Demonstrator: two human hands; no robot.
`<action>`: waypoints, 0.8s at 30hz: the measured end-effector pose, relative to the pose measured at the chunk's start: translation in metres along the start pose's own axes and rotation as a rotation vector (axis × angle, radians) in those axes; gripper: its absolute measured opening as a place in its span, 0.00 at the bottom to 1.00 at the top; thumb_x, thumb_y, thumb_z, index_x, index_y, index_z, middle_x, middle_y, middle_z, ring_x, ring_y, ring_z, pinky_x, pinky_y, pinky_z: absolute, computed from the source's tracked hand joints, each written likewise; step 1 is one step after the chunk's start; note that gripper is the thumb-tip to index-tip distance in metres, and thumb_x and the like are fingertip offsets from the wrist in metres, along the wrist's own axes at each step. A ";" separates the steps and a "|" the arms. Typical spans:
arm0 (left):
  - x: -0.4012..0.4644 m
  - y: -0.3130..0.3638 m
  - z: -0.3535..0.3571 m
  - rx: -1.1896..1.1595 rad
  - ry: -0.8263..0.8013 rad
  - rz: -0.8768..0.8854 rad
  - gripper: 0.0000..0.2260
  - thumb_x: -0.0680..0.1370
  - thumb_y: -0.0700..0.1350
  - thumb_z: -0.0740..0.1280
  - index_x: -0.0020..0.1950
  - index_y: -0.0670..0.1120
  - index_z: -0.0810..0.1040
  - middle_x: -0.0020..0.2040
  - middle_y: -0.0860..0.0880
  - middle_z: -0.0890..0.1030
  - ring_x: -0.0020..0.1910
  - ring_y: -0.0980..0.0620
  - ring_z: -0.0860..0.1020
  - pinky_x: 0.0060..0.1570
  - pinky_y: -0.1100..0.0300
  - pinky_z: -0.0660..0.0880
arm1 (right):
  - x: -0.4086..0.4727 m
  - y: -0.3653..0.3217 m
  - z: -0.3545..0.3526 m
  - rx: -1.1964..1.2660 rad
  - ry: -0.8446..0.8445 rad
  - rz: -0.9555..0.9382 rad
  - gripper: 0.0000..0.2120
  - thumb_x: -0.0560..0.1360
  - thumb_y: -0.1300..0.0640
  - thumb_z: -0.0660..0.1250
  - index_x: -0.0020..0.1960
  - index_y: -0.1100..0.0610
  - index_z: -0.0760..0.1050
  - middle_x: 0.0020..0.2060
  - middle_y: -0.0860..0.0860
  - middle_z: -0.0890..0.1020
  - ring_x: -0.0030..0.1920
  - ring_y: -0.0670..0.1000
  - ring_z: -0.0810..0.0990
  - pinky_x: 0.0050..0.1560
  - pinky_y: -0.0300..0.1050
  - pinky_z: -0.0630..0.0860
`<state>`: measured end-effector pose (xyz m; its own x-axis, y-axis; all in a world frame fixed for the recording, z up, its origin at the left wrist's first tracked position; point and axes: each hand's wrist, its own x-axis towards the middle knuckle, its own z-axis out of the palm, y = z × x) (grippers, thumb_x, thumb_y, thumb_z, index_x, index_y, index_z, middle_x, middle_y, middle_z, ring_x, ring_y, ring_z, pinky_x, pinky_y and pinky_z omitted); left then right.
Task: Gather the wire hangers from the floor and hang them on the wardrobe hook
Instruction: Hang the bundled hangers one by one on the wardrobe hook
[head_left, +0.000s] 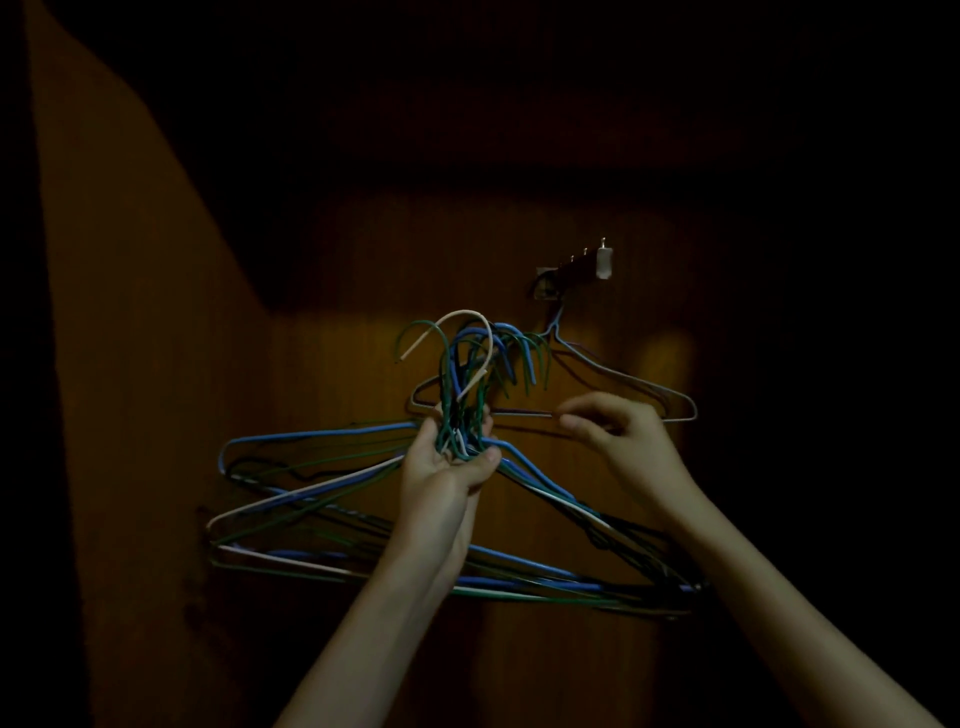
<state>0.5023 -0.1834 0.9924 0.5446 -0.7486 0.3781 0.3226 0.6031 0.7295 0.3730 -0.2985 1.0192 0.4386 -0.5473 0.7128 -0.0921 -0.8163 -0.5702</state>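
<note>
At the centre of the frame, the left hand (451, 462) is raised with its fingers curled round the necks of a bundle of blue, green and white wire hangers (332, 499), whose triangles fan out below. Just right, the right hand (618, 428) pinches the bottom bar of a single grey wire hanger (623, 382) hanging from the metal hook rail (571, 270) on the brown wooden wardrobe panel (156, 415). No writing is legible in the dim light.

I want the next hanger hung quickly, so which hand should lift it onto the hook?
Probably the right hand: it is nearer the hook rack, while the left hand grips the bundle of hangers.
</note>
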 end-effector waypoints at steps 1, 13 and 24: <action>-0.002 -0.001 0.001 -0.007 0.005 -0.006 0.28 0.74 0.22 0.58 0.71 0.40 0.63 0.54 0.44 0.78 0.58 0.48 0.77 0.55 0.58 0.74 | -0.006 -0.005 0.003 0.021 -0.040 0.017 0.04 0.74 0.63 0.67 0.47 0.57 0.80 0.39 0.42 0.80 0.39 0.38 0.77 0.42 0.30 0.73; -0.035 -0.001 0.012 -0.018 -0.003 -0.044 0.31 0.73 0.22 0.58 0.74 0.42 0.59 0.48 0.47 0.79 0.47 0.53 0.78 0.48 0.62 0.74 | -0.050 -0.020 0.010 0.161 -0.172 0.183 0.04 0.76 0.59 0.66 0.49 0.55 0.79 0.41 0.48 0.80 0.41 0.43 0.77 0.40 0.31 0.71; -0.049 -0.001 0.009 -0.084 0.022 -0.041 0.32 0.74 0.21 0.55 0.75 0.41 0.56 0.61 0.37 0.74 0.62 0.43 0.74 0.62 0.52 0.68 | -0.063 -0.017 -0.023 0.169 -0.069 0.276 0.06 0.76 0.60 0.65 0.44 0.53 0.79 0.30 0.44 0.77 0.28 0.40 0.71 0.27 0.32 0.67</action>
<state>0.4685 -0.1496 0.9787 0.5460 -0.7675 0.3359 0.4078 0.5938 0.6936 0.3262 -0.2545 0.9939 0.4782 -0.7252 0.4954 -0.0688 -0.5933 -0.8020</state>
